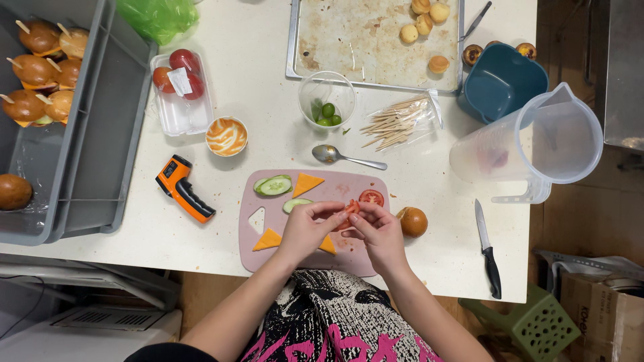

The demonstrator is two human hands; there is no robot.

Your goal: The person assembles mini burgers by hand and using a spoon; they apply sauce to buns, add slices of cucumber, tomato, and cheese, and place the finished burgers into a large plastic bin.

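Both hands, left hand (305, 228) and right hand (379, 231), pinch a small tomato piece (351, 206) over the pink board (265, 258). Cheese triangles (307, 183) and cucumber slices (274, 186) wait there. Finished little burgers (40, 74) fill the gray bin (100, 134).

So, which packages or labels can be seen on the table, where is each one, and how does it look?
Clear plastic tray: upper left of the table, rectangular, holding red tomatoes.
White label: small paper slip on that tray.
Clear bag of wooden picks: right of the plastic cup.
Green plastic bag: top edge, crumpled.
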